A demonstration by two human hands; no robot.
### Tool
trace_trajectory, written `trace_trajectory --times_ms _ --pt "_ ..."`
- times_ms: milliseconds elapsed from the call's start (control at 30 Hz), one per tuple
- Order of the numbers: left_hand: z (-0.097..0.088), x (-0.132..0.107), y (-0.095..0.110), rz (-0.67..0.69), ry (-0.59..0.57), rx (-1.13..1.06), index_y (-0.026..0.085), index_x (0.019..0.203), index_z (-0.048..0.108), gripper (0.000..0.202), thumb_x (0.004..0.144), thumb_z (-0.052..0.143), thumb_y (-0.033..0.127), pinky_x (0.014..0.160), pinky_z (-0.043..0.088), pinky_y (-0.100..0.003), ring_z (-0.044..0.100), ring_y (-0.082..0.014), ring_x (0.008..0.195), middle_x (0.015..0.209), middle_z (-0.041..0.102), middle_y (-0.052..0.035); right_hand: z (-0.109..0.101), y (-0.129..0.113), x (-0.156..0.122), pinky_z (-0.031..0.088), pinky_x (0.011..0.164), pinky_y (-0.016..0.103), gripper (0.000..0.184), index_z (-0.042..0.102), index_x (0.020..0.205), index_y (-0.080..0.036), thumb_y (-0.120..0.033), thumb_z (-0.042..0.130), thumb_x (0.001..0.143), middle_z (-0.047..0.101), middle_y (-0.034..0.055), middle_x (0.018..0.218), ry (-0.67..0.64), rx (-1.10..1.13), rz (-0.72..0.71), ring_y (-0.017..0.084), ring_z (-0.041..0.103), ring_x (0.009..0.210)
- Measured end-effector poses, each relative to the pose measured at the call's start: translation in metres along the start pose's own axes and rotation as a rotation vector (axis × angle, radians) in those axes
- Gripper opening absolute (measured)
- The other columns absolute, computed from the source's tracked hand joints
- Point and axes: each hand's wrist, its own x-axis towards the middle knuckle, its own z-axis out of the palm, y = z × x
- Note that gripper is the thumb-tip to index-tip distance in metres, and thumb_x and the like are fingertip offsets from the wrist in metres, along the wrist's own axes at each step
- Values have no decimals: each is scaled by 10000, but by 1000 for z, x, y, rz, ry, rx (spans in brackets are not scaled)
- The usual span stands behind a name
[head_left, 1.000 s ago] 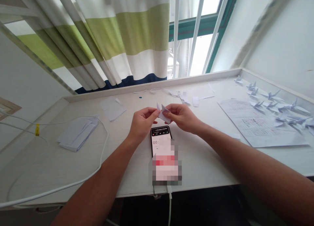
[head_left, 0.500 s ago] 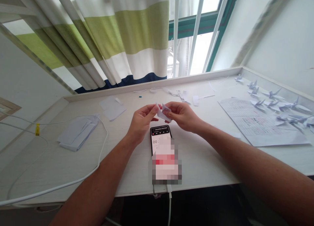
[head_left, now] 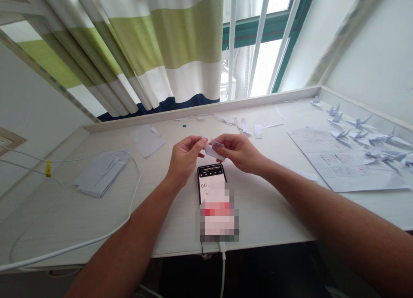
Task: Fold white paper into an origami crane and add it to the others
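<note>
Above a white worktop [head_left: 267, 216], a small folded white paper [head_left: 213, 153] is held between two bare hands. The left hand [head_left: 186, 157] pinches its left tip; the right hand [head_left: 239, 152] grips its right side, thumb on top. A phone [head_left: 213, 188] lies nearer the viewer. Folded paper birds [head_left: 360, 123] sit at far right, beside and on a printed sheet [head_left: 318, 158].

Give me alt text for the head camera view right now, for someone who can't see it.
A left hand and right hand pinch a small folded white paper near a phone on a white desk. Paper birds and a marked sheet lie at right, stacked paper at left.
</note>
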Motion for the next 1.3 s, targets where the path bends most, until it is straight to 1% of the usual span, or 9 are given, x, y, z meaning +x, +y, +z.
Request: trace_trajectory --times_ms 167,267,400,567,633,733,800,967,1300 --pt "-3 2 -2 23 -31 10 209 1010 808 276 825 823 414 673 560 -261 683 -149 791 922 779 -33 0 -3 -1 555 638 318 378 748 954 -180 -541 819 865 705 16 774 -1 6 -2 137 625 686" --pt "-5 2 -1 17 -40 -6 205 959 800 279 812 843 438 693 598 -283 715 -170 828 946 791 -43 -1 -3 -1 582 656 325 371 746 972 -180 -529 815 870 718 23 802 15 14 3 144 644 709" --pt "-5 0 2 -22 -24 -5 191 945 788 359 772 886 490 660 625 -304 760 -214 862 926 804 -65 -6 -2 1 617 701 342 358 731 1033 -182 -493 813 879 741 32 855 94 -8 -6 150 674 736" --pt "-4 -1 3 -47 -6 18 185 932 790 376 775 888 511 611 613 -283 774 -222 854 889 804 -74 -11 -4 2 632 708 369 420 709 1087 -182 -527 811 871 763 47 879 166 -47 -4 168 707 726" --pt "-3 -1 1 -30 24 14 187 926 786 369 770 895 502 594 600 -274 772 -216 829 879 803 -70 -10 -6 2 643 737 397 470 688 1131 -177 -537 820 861 776 61 885 157 -43 40 186 731 735" --pt "-2 -2 0 -19 54 -14 182 919 771 377 762 900 500 590 598 -281 781 -223 805 865 805 -67 -7 -7 1 650 773 427 509 659 1150 -180 -489 879 810 776 47 831 127 -17 75 197 741 724" --pt "-2 -2 1 -27 63 -24 175 911 761 390 760 901 506 593 600 -287 793 -237 808 861 807 -71 -7 -7 1 645 779 428 494 663 1122 -183 -457 900 785 773 35 817 128 -10 42 193 736 715" --pt "-2 -3 4 -70 62 -17 162 920 749 399 761 899 495 588 594 -280 811 -261 838 871 814 -86 -11 -7 2 628 787 418 462 675 1115 -183 -459 879 805 773 24 811 144 -1 -38 183 730 706" --pt "0 -4 6 -100 46 -14 174 855 722 338 783 876 465 578 593 -274 804 -239 767 842 799 -60 -15 -6 2 624 836 428 397 687 1147 -181 -395 843 852 779 23 808 118 6 -33 196 752 761"
